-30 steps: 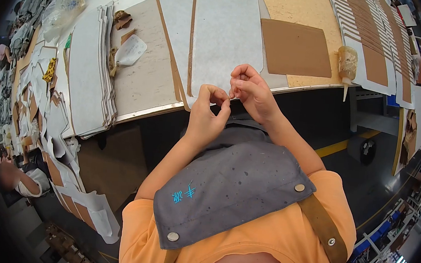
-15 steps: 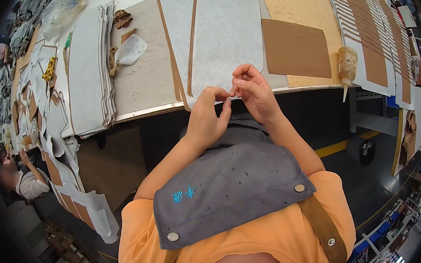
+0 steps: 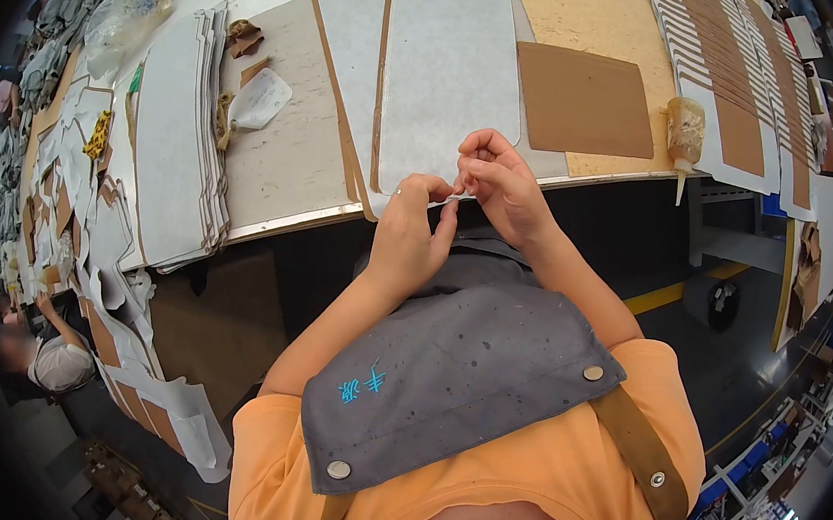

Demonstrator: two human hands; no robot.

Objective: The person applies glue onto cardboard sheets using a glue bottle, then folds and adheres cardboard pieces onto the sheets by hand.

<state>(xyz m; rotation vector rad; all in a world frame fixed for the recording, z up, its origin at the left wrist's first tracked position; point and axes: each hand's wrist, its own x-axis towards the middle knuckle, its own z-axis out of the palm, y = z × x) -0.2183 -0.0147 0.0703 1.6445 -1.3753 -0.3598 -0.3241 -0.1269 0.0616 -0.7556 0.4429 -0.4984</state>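
Note:
My left hand [image 3: 412, 228] and my right hand [image 3: 504, 186] meet at the table's front edge, fingertips nearly touching. Both are closed in a pinch, and whatever lies between the fingertips is too small to make out. Just beyond them lie large white sheets [image 3: 443, 74] with brown edges, overlapping at a slight angle. To the right of these sheets, a brown rectangular piece [image 3: 586, 102] rests flat. A glue bottle [image 3: 685, 132] with its nozzle pointing toward me is at the table edge further right.
A stack of white sheets [image 3: 177, 140] stands left, beside scraps and a white piece [image 3: 261, 100]. Striped white-and-brown panels [image 3: 725, 79] lie right. A plastic bag [image 3: 125, 22] is at the upper left. Another person [image 3: 59, 358] is at the far lower left.
The thumb and index finger of my left hand have parted a little, beside my right hand, which has hardly moved. The other person's arm has shifted at the lower left.

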